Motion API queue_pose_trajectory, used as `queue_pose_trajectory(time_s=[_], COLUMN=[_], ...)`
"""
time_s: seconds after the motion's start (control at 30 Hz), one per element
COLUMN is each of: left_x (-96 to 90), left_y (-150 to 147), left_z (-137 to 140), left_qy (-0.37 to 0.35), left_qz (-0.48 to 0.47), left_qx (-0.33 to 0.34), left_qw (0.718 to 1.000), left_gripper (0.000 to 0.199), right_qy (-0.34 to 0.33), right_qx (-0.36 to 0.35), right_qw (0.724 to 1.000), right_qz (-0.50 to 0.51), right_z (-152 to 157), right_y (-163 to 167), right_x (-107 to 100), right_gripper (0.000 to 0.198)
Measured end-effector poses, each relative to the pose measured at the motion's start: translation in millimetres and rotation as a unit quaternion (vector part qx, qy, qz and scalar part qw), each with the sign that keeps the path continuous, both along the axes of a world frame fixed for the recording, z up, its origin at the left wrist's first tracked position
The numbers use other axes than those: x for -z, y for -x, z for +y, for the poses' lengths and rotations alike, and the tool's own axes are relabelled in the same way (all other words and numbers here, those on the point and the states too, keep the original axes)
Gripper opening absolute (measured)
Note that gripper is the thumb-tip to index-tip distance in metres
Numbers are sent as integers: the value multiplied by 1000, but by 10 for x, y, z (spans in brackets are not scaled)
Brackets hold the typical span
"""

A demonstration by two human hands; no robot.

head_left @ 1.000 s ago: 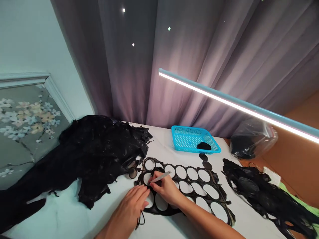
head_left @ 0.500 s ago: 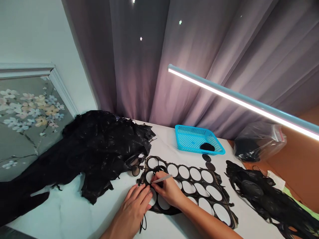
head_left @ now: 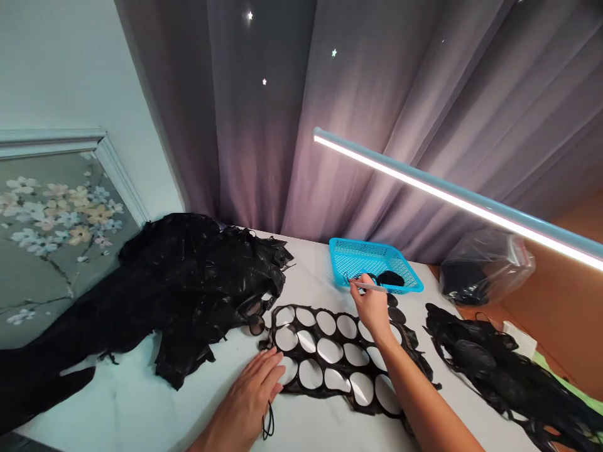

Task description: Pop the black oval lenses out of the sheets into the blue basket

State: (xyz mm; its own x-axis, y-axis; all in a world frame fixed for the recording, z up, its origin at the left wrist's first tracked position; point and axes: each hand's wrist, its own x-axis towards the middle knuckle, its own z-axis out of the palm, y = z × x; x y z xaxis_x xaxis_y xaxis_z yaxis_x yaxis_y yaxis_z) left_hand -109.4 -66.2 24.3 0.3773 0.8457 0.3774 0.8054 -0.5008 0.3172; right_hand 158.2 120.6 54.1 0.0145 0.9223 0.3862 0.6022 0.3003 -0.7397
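A thin black sheet [head_left: 316, 390] with rows of large round holes lies on the white table. My left hand [head_left: 257, 383] rests on its left edge, fingers stretched out and close together. Thin black cord-like loops [head_left: 268, 424] stick out beneath that hand, and their other end is hidden. My right hand [head_left: 372, 307] is closed on slim pale tweezers [head_left: 370, 286] over the near rim of a blue plastic basket [head_left: 335, 260]. Thin black strands [head_left: 347, 276] show at the tips. Inside the basket is a black round piece [head_left: 391, 279].
A big heap of crumpled black material [head_left: 202, 282] covers the left side. More black scraps [head_left: 475, 351] lie at the right, near a clear plastic bag [head_left: 487, 263]. Dark discs [head_left: 397, 314] lie before the basket. A lit tube lamp [head_left: 424, 179] crosses above.
My right hand has moved up and right with the tweezers, from the sheet's left part to the basket. Black loops near it have left the sheet. The left hand has stayed nearly still.
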Motion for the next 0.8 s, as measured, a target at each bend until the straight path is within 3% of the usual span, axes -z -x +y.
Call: queue_pose_trajectory(time_s=[0.1, 0.2, 0.27, 0.4, 0.47, 0.63, 0.73, 0.8], left_x=[-120, -160, -105, 140, 260, 365, 226, 37], left_y=[0, -10, -17, -8, 7, 29, 16, -4], left_z=[-34, -125, -220, -412, -461, -463, -466, -455], left_qy=[8, 11, 13, -13, -20, -24, -6, 51], left_qz=[-17, -11, 5, 51, 69, 61, -7, -90], left_qx=[-10, -28, -38, -42, -47, -48, -46, -40], left_qw=[1000, 999, 999, 998, 996, 997, 999, 994], left_gripper=[32, 32, 32, 34, 34, 32, 31, 33], right_qy=[108, 152, 194, 317, 339, 328, 377, 407], right_qx=[-54, -134, -197, -314, -343, -347, -290, -242], right_qw=[990, 973, 950, 867, 848, 846, 809, 774], right_qz=[80, 111, 143, 222, 219, 237, 346, 421], right_z=[-105, -411, -620, -959, -1084, -1218, -1183, -1154], right_y=[-32, 183, 366, 654, 742, 785, 645, 499], right_x=[-19, 8, 28, 64, 92, 131, 44, -50], right_gripper=[20, 17, 17, 18, 15, 16, 23, 26])
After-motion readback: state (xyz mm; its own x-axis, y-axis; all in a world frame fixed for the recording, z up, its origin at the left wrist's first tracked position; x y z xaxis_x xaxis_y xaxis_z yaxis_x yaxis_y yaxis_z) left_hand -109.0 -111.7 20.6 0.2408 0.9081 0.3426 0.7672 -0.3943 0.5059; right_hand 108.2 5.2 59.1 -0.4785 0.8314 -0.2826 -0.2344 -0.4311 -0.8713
